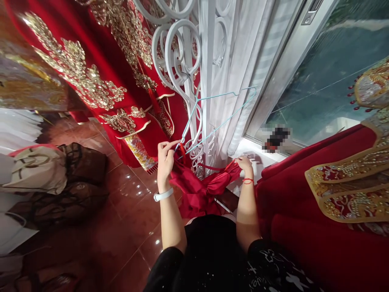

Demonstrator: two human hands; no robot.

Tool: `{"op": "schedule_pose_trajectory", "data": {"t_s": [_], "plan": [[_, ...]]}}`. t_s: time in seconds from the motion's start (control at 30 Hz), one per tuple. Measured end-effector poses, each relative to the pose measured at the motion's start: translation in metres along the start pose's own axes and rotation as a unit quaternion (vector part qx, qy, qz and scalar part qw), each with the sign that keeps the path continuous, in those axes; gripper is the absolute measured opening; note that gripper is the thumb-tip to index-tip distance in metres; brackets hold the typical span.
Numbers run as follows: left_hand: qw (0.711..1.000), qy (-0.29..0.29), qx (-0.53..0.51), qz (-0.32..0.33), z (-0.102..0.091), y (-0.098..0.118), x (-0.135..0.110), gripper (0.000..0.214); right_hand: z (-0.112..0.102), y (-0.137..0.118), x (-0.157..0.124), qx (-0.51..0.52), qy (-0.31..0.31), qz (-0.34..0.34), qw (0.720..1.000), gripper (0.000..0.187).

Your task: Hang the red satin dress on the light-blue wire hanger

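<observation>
I see my left hand [165,159] raised, fingers pinched together on a thin red strap [181,148] right where it meets the lower corner of a pale blue wire hanger [212,115]. The hanger runs up and to the right from that hand, hooked against the white scrolled iron screen [179,61] just above and behind it. A white band [163,195] sits on the left wrist.

My right hand [244,164] is lower right of the hanger, fingers curled and closed on the bunched end of a red garment [202,188]. A red string bracelet [248,181] circles that wrist. The garment hangs between both hands, bulk of it below them and close to my body, gathered and knotted-looking near the right hand. A second thin red strap [212,167] stretches nearly level from under the left hand toward the right hand.

Left of my left hand and above it, a red robe with gold embroidery [100,73] hangs. White curtain [240,65] is above the right hand, window [328,77] beyond it. Right of the right hand, touching-close, another red embroidered robe [334,190] lies spread. Far left of the left hand, bags [51,174] sit on the red tiled floor [133,219].
</observation>
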State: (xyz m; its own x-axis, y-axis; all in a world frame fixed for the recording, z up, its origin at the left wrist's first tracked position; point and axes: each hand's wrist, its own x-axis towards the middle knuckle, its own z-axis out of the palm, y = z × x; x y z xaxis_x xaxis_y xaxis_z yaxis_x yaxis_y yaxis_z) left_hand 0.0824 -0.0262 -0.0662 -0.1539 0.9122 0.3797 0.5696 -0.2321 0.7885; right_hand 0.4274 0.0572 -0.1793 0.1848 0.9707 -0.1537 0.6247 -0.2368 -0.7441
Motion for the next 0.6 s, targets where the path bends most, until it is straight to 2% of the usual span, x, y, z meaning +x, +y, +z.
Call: {"op": "schedule_pose_trajectory", "data": {"t_s": [0.13,0.27,0.33,0.4,0.47,0.53,0.6], "plan": [[0.994,-0.046,-0.096,-0.016,0.002,-0.011,0.008,0.022,-0.008,-0.012,-0.008,0.136,-0.023,0.021,0.990,0.020],[0.977,-0.119,-0.166,-0.066,0.003,-0.015,0.021,0.018,-0.019,-0.024,-0.017,0.274,-0.024,0.014,0.961,0.024],[0.970,-0.160,-0.173,-0.063,0.001,-0.013,0.031,0.017,-0.028,-0.028,-0.021,0.320,-0.022,0.004,0.947,0.028],[0.973,-0.180,-0.136,-0.043,-0.004,-0.008,0.041,0.017,-0.038,-0.032,-0.026,0.351,-0.022,-0.008,0.936,0.026],[0.989,-0.143,-0.038,-0.028,-0.009,-0.003,0.045,0.018,-0.048,-0.036,-0.032,0.388,-0.023,-0.023,0.921,0.017],[0.995,-0.067,0.068,-0.025,-0.013,0.002,0.039,0.016,-0.055,-0.040,-0.038,0.425,-0.021,-0.034,0.905,0.017],[0.992,0.010,0.120,-0.030,-0.013,0.005,0.024,0.014,-0.059,-0.043,-0.044,0.441,-0.015,-0.043,0.896,0.020]]}}
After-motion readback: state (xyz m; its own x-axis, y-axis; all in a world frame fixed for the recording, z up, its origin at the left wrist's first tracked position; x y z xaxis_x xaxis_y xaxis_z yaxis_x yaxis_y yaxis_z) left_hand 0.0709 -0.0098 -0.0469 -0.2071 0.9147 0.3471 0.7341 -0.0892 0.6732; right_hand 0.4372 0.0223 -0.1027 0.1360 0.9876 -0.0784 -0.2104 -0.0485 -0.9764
